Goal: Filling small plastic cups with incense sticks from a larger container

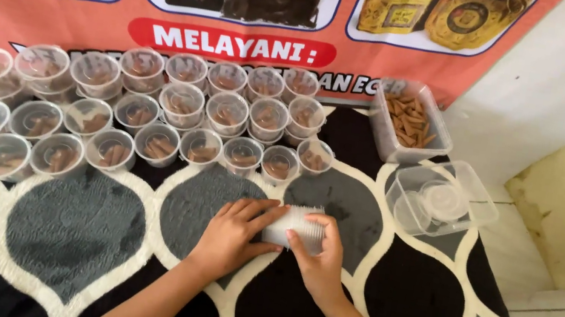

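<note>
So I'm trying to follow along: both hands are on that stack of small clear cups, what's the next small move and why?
Probably peel one cup off the stack of cups. The left hand steadies one end while the right hand grips the other, and the stack lies on its side on the rug, with the tub of brown sticks nearby.

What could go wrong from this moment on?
The stack of empty cups lies on its side, held between the left hand and right hand; pulling one cup free might loosen the rest and let them slide apart. The filled cups stand packed close on the soft rug, partly stacked, so a nudge could topple some. The open tub of brown sticks might spill if bumped.
</note>
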